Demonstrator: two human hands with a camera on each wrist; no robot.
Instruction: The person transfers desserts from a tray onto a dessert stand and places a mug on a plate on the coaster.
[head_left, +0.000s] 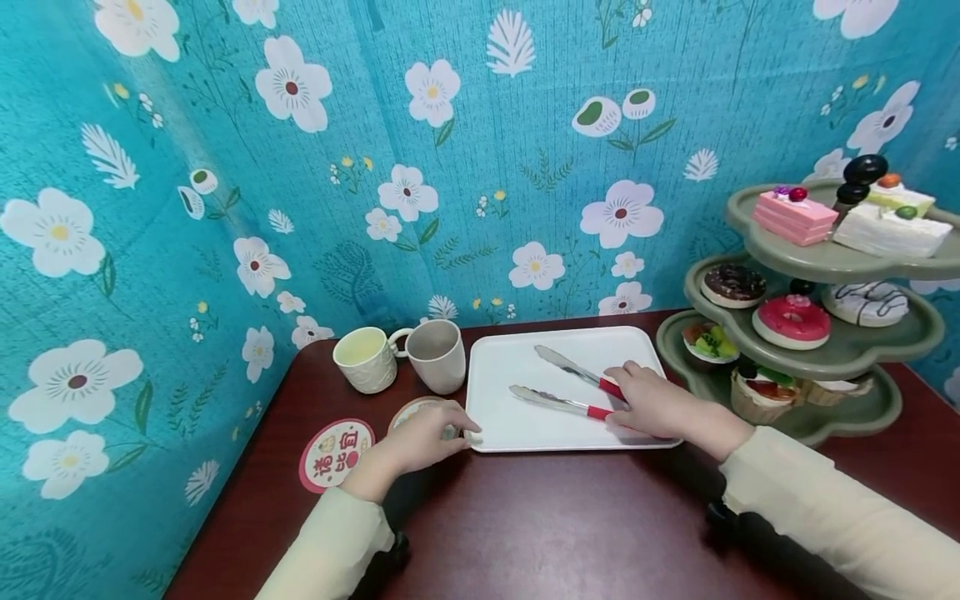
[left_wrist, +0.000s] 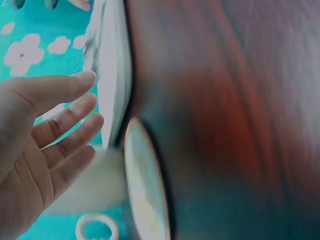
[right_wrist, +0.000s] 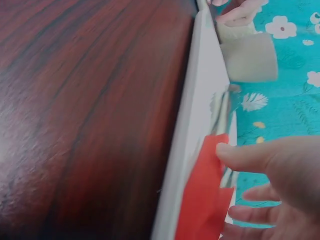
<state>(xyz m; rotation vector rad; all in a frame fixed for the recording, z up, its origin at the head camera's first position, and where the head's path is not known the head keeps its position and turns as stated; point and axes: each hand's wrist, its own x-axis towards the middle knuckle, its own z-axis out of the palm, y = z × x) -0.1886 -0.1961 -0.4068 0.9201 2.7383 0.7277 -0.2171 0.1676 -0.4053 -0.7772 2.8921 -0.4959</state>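
Two hands work here: our right hand curls onto the red grips of the tongs, lying at three o'clock on the white tray; our left hand, fingers relaxed, touches the tray's seven-o'clock corner. We judge the tongs light, stiff, slippery metal, best held by the red grips.

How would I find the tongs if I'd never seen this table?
Look at the dark red wooden table, then the white rectangular tray in its middle. The silver metal tongs with red grips lie open on it under the right hand, the only shiny metal thing there.
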